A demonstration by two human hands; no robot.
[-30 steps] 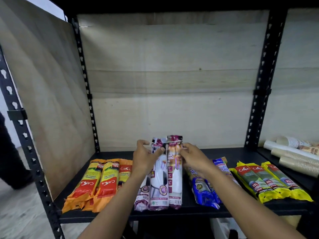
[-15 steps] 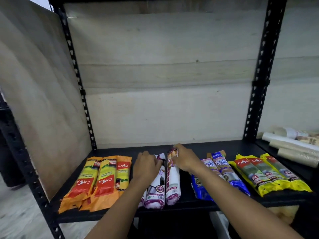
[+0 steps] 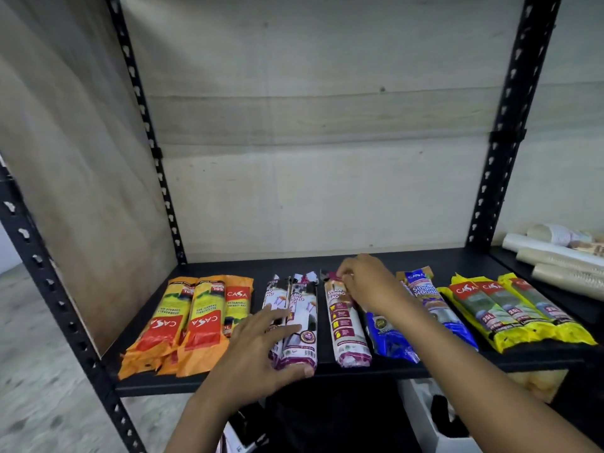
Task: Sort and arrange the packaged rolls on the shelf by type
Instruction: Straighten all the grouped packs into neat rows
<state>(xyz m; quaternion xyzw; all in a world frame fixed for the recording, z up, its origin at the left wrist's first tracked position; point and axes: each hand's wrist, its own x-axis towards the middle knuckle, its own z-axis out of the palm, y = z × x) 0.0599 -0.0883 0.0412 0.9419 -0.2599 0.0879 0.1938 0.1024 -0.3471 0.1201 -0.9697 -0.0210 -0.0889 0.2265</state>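
Observation:
On the black shelf point(image 3: 327, 374) lie packaged rolls in colour groups: three orange packs point(image 3: 183, 325) at the left, white-and-purple drawstring packs point(image 3: 299, 322) in the middle, blue packs point(image 3: 428, 308) right of them, three yellow packs point(image 3: 513, 315) further right. My left hand point(image 3: 264, 351) lies flat with spread fingers over the near end of two white packs. My right hand point(image 3: 366, 279) pinches the far end of a third white pack point(image 3: 346, 325), which lies slightly apart from the other two.
Black perforated uprights point(image 3: 500, 132) frame the bay, with wood panels behind and at the left. Pale paper rolls point(image 3: 562, 259) lie on the neighbouring shelf to the right. A white box point(image 3: 434, 420) sits below the shelf. The back of the shelf is bare.
The white packs, held upright a second ago, now lie flat on the shelf. My left hand has slid toward their near end, and one pack has parted to the right.

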